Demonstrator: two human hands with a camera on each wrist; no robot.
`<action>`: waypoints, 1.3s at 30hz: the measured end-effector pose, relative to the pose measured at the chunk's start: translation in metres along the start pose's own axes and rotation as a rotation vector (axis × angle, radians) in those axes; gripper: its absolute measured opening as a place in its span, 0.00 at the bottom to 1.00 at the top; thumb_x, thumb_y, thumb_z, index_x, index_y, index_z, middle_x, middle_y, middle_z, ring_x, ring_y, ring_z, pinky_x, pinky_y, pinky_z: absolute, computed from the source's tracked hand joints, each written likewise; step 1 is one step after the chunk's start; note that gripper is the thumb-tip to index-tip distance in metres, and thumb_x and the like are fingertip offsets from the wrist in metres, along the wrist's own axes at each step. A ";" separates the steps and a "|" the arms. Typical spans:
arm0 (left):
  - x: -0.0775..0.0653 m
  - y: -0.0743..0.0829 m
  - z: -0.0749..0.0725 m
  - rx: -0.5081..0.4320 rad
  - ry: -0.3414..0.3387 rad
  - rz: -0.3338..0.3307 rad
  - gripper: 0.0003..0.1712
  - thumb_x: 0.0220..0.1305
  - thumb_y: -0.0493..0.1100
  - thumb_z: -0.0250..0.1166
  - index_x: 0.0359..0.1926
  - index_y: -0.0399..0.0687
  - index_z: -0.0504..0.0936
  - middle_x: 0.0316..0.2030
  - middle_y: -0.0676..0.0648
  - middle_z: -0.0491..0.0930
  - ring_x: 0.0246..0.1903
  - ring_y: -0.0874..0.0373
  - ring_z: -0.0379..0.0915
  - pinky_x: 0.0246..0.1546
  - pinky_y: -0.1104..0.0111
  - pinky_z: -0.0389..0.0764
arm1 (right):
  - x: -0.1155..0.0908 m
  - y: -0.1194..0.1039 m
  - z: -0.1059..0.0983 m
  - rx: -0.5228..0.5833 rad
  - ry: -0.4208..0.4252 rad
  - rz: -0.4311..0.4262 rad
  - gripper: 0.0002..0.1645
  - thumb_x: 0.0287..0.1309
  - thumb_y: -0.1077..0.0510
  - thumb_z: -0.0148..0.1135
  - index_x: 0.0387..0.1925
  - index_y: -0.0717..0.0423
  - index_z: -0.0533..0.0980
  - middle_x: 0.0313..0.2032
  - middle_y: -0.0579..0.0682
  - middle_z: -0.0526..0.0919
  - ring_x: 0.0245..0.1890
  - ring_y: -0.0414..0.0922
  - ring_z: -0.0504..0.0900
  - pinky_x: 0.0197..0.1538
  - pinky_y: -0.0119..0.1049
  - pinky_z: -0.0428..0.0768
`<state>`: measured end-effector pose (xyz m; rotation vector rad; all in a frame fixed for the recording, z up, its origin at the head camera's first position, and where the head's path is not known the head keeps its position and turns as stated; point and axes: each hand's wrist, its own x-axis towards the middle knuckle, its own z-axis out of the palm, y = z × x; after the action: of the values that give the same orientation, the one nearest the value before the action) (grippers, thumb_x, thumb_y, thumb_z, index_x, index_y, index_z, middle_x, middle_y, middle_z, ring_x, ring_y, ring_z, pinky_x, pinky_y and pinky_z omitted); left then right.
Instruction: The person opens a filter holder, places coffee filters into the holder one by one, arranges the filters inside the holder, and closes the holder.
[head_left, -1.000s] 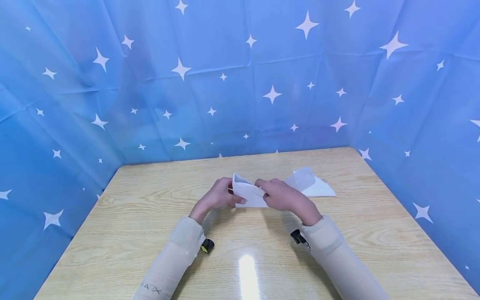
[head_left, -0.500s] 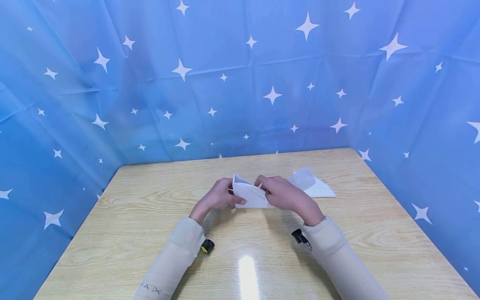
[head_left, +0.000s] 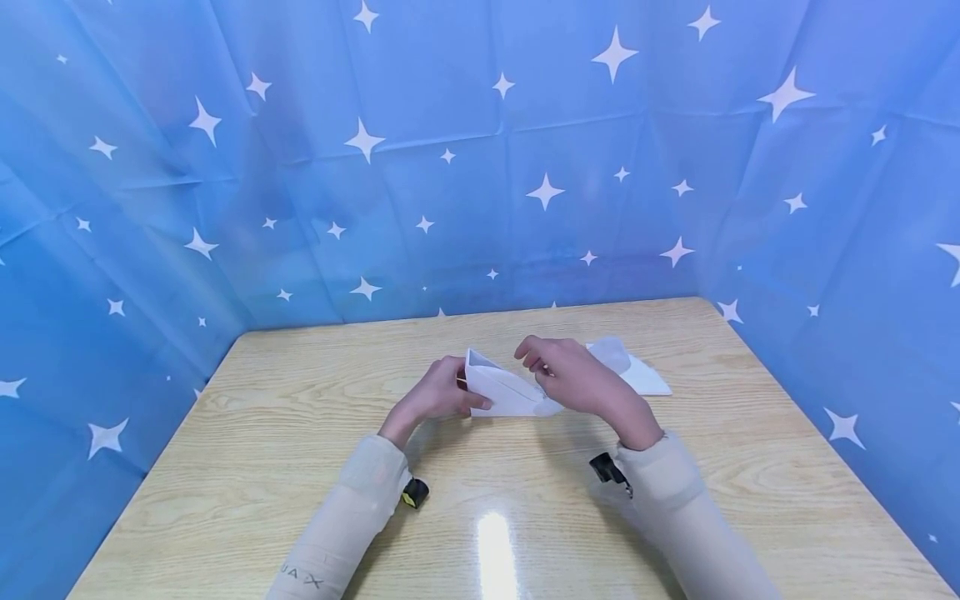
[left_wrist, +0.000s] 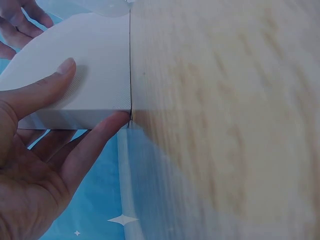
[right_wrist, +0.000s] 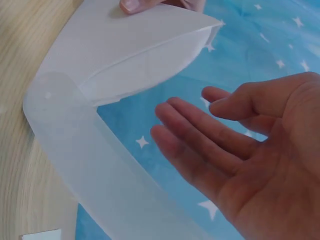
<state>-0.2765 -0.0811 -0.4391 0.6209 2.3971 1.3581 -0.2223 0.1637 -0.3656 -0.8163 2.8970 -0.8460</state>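
Observation:
A white, wedge-shaped paper box (head_left: 501, 392) stands on the table, with a curved opening along its top in the right wrist view. My left hand (head_left: 441, 390) grips its left end, the thumb lying on the broad face and the fingers around the narrow side (left_wrist: 75, 119). From the box's other end runs a translucent strip (right_wrist: 110, 155) with a rounded tip, overlapping the white face. My right hand (head_left: 581, 377) hovers beside that end, fingers apart and loosely bent, holding nothing. Whether the strip is fixed to the box I cannot tell.
A flat white piece with a pointed corner (head_left: 647, 379) lies on the wooden table (head_left: 337, 375) behind my right hand. Translucent material (head_left: 611, 353) shows over its left part. A blue star-patterned cloth (head_left: 450, 183) hangs around the table's back and sides.
My right hand has let go of the box's upper edge and moved slightly right and up. The translucent rounded tip at the box's right end now shows. The left hand stays in place.

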 end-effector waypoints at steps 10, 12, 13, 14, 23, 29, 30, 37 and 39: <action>-0.001 0.000 0.001 0.001 -0.003 0.009 0.24 0.59 0.36 0.77 0.57 0.48 0.84 0.47 0.43 0.87 0.35 0.55 0.82 0.33 0.53 0.90 | -0.003 0.004 -0.006 0.030 0.068 -0.005 0.18 0.70 0.70 0.51 0.56 0.56 0.77 0.50 0.54 0.87 0.51 0.51 0.87 0.54 0.49 0.86; -0.001 0.001 0.001 0.001 -0.006 0.010 0.25 0.59 0.36 0.77 0.57 0.48 0.83 0.47 0.43 0.87 0.35 0.55 0.82 0.33 0.53 0.90 | -0.003 0.006 -0.007 0.024 0.083 -0.004 0.18 0.70 0.70 0.52 0.56 0.57 0.78 0.49 0.54 0.88 0.51 0.51 0.87 0.54 0.49 0.86; -0.001 0.001 0.001 -0.001 -0.008 0.010 0.25 0.59 0.36 0.77 0.57 0.48 0.83 0.47 0.43 0.87 0.35 0.55 0.82 0.33 0.53 0.90 | -0.004 0.006 -0.008 0.021 0.093 -0.005 0.17 0.70 0.70 0.52 0.56 0.57 0.78 0.49 0.54 0.88 0.51 0.51 0.87 0.53 0.49 0.86; -0.001 0.001 0.001 -0.001 -0.008 0.010 0.25 0.59 0.36 0.77 0.57 0.48 0.83 0.47 0.43 0.87 0.35 0.55 0.82 0.33 0.53 0.90 | -0.004 0.007 -0.009 0.017 0.106 -0.008 0.17 0.71 0.69 0.53 0.56 0.57 0.78 0.48 0.54 0.88 0.50 0.51 0.87 0.53 0.48 0.86; -0.001 0.001 0.000 -0.004 -0.009 0.010 0.25 0.59 0.36 0.77 0.58 0.49 0.83 0.47 0.43 0.87 0.34 0.54 0.82 0.32 0.53 0.89 | -0.008 0.011 -0.021 0.026 0.203 -0.016 0.15 0.71 0.69 0.53 0.54 0.60 0.79 0.47 0.55 0.88 0.49 0.51 0.87 0.52 0.49 0.87; -0.002 0.001 0.000 0.000 -0.010 0.008 0.25 0.59 0.36 0.77 0.58 0.49 0.83 0.48 0.43 0.87 0.35 0.55 0.82 0.33 0.54 0.89 | -0.010 0.016 -0.027 0.036 0.240 -0.003 0.15 0.71 0.69 0.53 0.53 0.60 0.80 0.47 0.56 0.88 0.47 0.52 0.87 0.51 0.49 0.88; -0.002 0.001 0.000 -0.001 -0.010 0.007 0.25 0.59 0.36 0.77 0.58 0.49 0.83 0.48 0.43 0.87 0.35 0.55 0.82 0.33 0.54 0.89 | -0.011 0.018 -0.028 0.037 0.249 -0.002 0.15 0.71 0.69 0.53 0.53 0.61 0.80 0.46 0.57 0.88 0.46 0.52 0.87 0.51 0.49 0.88; -0.003 0.002 -0.001 0.000 -0.012 0.016 0.25 0.59 0.36 0.77 0.58 0.48 0.83 0.48 0.42 0.87 0.33 0.55 0.82 0.32 0.54 0.89 | -0.012 0.026 -0.032 0.031 0.299 0.004 0.14 0.71 0.69 0.52 0.51 0.61 0.80 0.45 0.57 0.88 0.45 0.53 0.88 0.51 0.51 0.88; -0.003 0.002 -0.002 -0.002 -0.013 0.019 0.25 0.59 0.36 0.77 0.58 0.47 0.83 0.47 0.42 0.87 0.33 0.55 0.82 0.32 0.54 0.89 | -0.012 0.028 -0.033 0.028 0.306 0.010 0.14 0.72 0.69 0.52 0.51 0.61 0.81 0.45 0.57 0.88 0.45 0.53 0.87 0.51 0.51 0.88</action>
<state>-0.2742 -0.0832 -0.4364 0.6516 2.3852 1.3590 -0.2305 0.2065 -0.3531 -0.7279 3.1342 -1.0974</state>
